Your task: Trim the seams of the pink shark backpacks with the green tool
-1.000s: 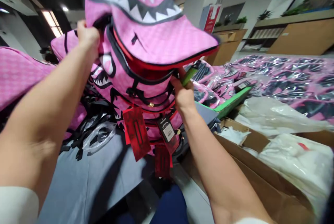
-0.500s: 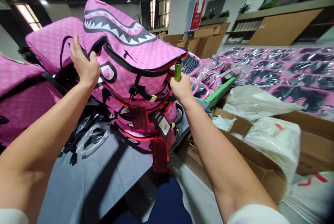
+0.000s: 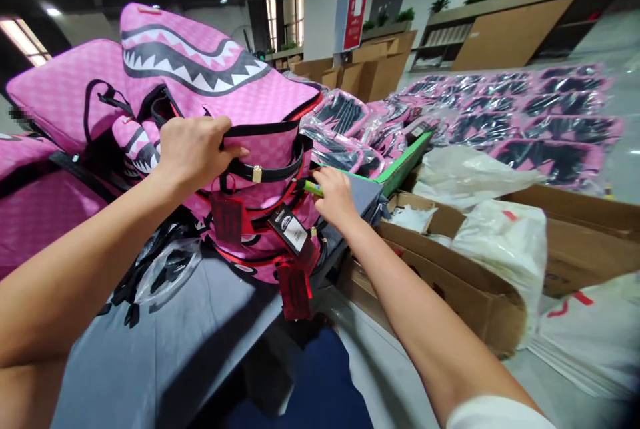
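Pink backpacks with a shark-mouth print are stacked on a grey-covered table (image 3: 200,322). My left hand (image 3: 195,149) grips the black-trimmed edge of the top backpack (image 3: 200,59), fingers curled over it near the zipper opening. To its right, my right hand (image 3: 334,194) is closed on a green pen (image 3: 313,187) with a black end, beside the stack's front straps. A black-and-white tag (image 3: 291,229) and red tags (image 3: 294,289) hang from the bags.
More pink backpacks (image 3: 60,89) stand at the left. Plastic-wrapped pink bags (image 3: 550,156) lie in rows at the right, behind open cardboard boxes (image 3: 450,282) and white plastic bags (image 3: 505,249). A green edge (image 3: 407,162) borders the table's far side.
My left hand has moved right and down from the backpack's side onto its front edge and closed there. My right hand has moved lower, and the pen has tilted from upright to nearly level.
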{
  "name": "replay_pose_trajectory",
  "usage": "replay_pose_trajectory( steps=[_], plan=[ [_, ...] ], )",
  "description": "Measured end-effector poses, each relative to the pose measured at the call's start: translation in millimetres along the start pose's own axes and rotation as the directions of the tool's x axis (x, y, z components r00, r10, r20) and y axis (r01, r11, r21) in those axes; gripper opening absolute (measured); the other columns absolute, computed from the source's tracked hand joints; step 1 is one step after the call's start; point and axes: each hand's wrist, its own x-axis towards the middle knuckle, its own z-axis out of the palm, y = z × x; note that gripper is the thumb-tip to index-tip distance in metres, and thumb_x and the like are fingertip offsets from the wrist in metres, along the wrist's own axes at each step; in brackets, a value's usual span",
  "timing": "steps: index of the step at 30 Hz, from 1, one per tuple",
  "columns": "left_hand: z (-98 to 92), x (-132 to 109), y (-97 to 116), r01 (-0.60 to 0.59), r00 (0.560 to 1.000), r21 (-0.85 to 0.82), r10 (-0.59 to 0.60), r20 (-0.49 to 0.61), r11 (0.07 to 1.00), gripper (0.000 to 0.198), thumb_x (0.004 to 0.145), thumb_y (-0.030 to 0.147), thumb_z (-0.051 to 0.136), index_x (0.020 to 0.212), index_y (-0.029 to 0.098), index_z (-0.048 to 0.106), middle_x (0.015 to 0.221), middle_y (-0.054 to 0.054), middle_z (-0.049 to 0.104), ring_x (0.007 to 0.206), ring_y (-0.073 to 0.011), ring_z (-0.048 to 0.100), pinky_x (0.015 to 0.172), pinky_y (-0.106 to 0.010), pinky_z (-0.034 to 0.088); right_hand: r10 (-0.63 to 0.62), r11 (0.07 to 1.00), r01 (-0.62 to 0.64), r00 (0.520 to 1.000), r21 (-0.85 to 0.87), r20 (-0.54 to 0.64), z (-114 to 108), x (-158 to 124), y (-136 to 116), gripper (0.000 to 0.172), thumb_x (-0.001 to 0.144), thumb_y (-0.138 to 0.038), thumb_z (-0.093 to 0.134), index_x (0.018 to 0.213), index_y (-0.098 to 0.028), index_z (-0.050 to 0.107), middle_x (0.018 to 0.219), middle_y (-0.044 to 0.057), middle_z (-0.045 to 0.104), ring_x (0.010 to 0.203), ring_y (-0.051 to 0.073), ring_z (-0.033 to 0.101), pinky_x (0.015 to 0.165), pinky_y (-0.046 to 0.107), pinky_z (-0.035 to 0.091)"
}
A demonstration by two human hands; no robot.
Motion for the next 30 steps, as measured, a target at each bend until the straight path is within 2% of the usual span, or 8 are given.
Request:
replay_pose_trajectory(
  steps=[3, 5, 8, 10, 14, 18, 24, 30],
  plan=[
    [1.4, 6, 0, 0.072, 0.996, -0.046, -0.074, -0.04, 0.996, 0.036, 0.079, 0.057, 0.066, 0.093, 0.024, 0.07, 0.093, -0.008, 0.071, 0.106, -0.0337, 0.062, 0.087, -0.047, 0.043, -0.121, 0.978, 0.144, 0.981, -0.152, 0.155, -11, -1, -4, 0.031, 0.061, -0.005, 0.053, 0.088, -0.019, 0.063, 0.095, 0.012, 0.067, 0.101, 0.032, 0.055, 0.098, 0.053, 0.037],
    [1.5, 12, -2, 0.135, 0.988, -0.065, -0.14, -0.072, 0.989, 0.041, 0.081, 0.06, 0.061, 0.094, 0.022, 0.071, 0.094, -0.008, 0.071, 0.106, -0.0328, 0.062, 0.087, -0.047, 0.041, -0.223, 0.96, 0.254, 0.949, -0.118, 0.225, -24, -3, -6, 0.023, 0.062, -0.008, 0.054, 0.081, -0.02, 0.06, 0.087, 0.009, 0.065, 0.092, 0.028, 0.056, 0.09, 0.046, 0.042],
    [3.3, 22, -10, 0.211, 0.97, -0.039, -0.214, -0.117, 0.977, 0.052, 0.085, 0.064, 0.052, 0.099, 0.017, 0.07, 0.098, -0.008, 0.071, 0.108, -0.0307, 0.061, 0.087, -0.045, 0.04, -0.346, 0.935, 0.354, 0.921, -0.013, 0.178, -41, -11, -8, 0.017, 0.069, -0.01, 0.052, 0.08, -0.022, 0.059, 0.084, 0.006, 0.065, 0.089, 0.024, 0.057, 0.089, 0.042, 0.043],
    [7.2, 27, -14, 0.236, 0.964, -0.026, -0.238, -0.123, 0.971, 0.056, 0.086, 0.065, 0.049, 0.103, 0.016, 0.07, 0.099, -0.007, 0.071, 0.11, -0.0291, 0.06, 0.088, -0.044, 0.04, -0.339, 0.94, 0.341, 0.933, 0.0, 0.125, -45, -14, -7, 0.021, 0.071, -0.009, 0.051, 0.084, -0.022, 0.061, 0.088, 0.006, 0.066, 0.091, 0.025, 0.058, 0.09, 0.043, 0.044],
    [16.5, 24, -8, 0.216, 0.973, -0.025, -0.217, -0.072, 0.976, 0.052, 0.083, 0.065, 0.054, 0.098, 0.018, 0.07, 0.098, -0.009, 0.072, 0.108, -0.0314, 0.061, 0.087, -0.045, 0.041, -0.334, 0.942, 0.335, 0.938, 0.008, 0.089, -36, -7, -12, 0.045, 0.067, -0.005, 0.052, 0.108, -0.019, 0.066, 0.117, 0.011, 0.067, 0.112, 0.029, 0.057, 0.097, 0.048, 0.046],
    [15.4, 13, 3, 0.143, 0.988, -0.028, -0.144, -0.05, 0.989, 0.04, 0.083, 0.059, 0.059, 0.093, 0.021, 0.068, 0.097, -0.014, 0.07, 0.104, -0.0354, 0.063, 0.086, -0.05, 0.042, -0.352, 0.936, 0.348, 0.928, 0.057, 0.119, -25, -3, -20, 0.054, 0.068, -0.004, 0.051, 0.119, -0.017, 0.064, 0.127, 0.014, 0.063, 0.12, 0.03, 0.055, 0.104, 0.052, 0.045],
    [4.4, 7, 6, -0.066, 0.991, 0.013, 0.067, -0.117, 0.998, 0.039, 0.087, 0.052, 0.06, 0.114, 0.024, 0.061, 0.114, -0.009, 0.067, 0.114, -0.0309, 0.057, 0.104, -0.048, 0.034, -0.23, 0.962, 0.251, 0.958, 0.111, -0.171, -29, -24, -19, 0.049, 0.072, -0.007, 0.05, 0.117, -0.02, 0.066, 0.126, 0.012, 0.065, 0.119, 0.028, 0.06, 0.104, 0.05, 0.047],
    [-3.6, 0, 15, -0.165, 0.967, 0.128, 0.186, -0.176, 0.978, 0.052, 0.09, 0.055, 0.056, 0.126, 0.018, 0.058, 0.126, -0.01, 0.064, 0.122, -0.0306, 0.053, 0.112, -0.049, 0.028, -0.045, 0.992, 0.081, 0.941, 0.095, -0.335, -65, -60, -3, 0.04, 0.075, -0.01, 0.051, 0.108, -0.023, 0.068, 0.115, 0.008, 0.071, 0.109, 0.025, 0.066, 0.1, 0.044, 0.051]
  ],
)
